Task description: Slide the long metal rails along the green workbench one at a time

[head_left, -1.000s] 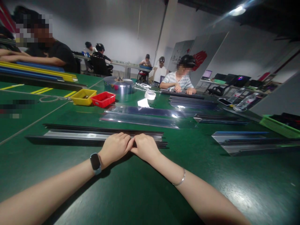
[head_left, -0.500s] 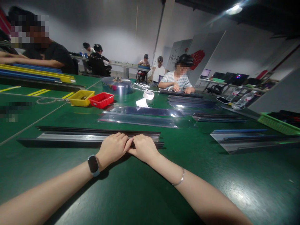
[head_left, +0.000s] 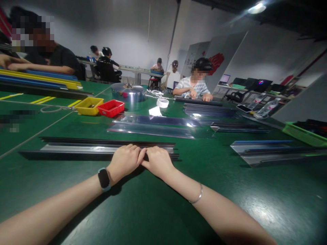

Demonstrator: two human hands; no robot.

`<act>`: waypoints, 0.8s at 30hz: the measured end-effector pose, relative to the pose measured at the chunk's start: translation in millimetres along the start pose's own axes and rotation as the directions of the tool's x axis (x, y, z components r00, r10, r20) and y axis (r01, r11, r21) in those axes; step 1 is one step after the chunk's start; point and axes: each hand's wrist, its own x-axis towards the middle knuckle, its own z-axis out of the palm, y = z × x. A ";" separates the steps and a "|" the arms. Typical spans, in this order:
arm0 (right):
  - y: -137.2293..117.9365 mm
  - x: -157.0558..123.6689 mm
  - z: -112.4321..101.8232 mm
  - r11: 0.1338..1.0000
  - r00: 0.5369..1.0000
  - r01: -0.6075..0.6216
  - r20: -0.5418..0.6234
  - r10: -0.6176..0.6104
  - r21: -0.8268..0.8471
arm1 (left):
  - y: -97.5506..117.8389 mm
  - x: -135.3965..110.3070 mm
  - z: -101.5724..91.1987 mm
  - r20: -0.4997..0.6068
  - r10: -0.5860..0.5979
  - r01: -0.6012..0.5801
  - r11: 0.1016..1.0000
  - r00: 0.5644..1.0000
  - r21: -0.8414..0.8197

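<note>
My left hand (head_left: pixel 125 160), with a smartwatch on its wrist, and my right hand (head_left: pixel 158 160), with a thin bracelet, rest side by side on the green table (head_left: pixel 153 211). Both hands have their fingers curled down over the near edge of a long black strip (head_left: pixel 66 156) that lies crosswise in front of me. Behind that strip lie a silvery strip (head_left: pixel 84 148) and another black one (head_left: pixel 102 141). The fingertips are hidden behind the knuckles.
Clear plastic sleeves (head_left: pixel 153 131) lie further back. A yellow tray (head_left: pixel 89 105) and a red tray (head_left: pixel 111 108) stand at the left, with a tape roll (head_left: pixel 163 102) beyond. More strips (head_left: pixel 268 153) lie at the right beside a green tray (head_left: pixel 304 134). Other people sit at the table's far side.
</note>
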 end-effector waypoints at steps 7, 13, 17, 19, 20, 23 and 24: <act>4.3 1.7 3.0 0.999 0.999 0.034 -0.012 -0.033 0.015 | -3.7 0.5 1.1 0.006 0.037 -0.037 0.999 0.999 0.006; 4.7 -0.6 3.1 1.000 0.998 -0.019 -0.052 0.019 -0.009 | -5.0 0.7 0.8 -0.019 0.020 -0.020 1.000 1.000 -0.004; 4.8 -0.6 3.7 1.000 0.999 -0.005 -0.033 0.005 -0.008 | -5.6 -0.4 0.1 -0.018 0.026 -0.026 1.000 1.000 0.003; 5.2 0.2 4.6 1.000 1.000 0.016 -0.018 -0.017 -0.010 | -5.6 -0.9 -0.2 -0.018 0.037 -0.037 0.999 0.999 0.011; 5.6 0.7 5.1 1.000 1.000 0.026 -0.012 -0.026 -0.011 | -5.5 -0.9 -0.2 -0.020 0.042 -0.042 0.999 0.999 0.014; 6.5 1.7 6.7 0.999 0.999 0.035 -0.003 -0.035 -0.017 | -5.1 -0.6 -0.4 -0.025 0.048 -0.048 0.999 0.999 0.020; 6.6 1.7 7.1 0.999 0.999 0.032 -0.006 -0.032 -0.019 | -4.9 -0.4 -0.5 -0.025 0.047 -0.047 0.999 0.999 0.019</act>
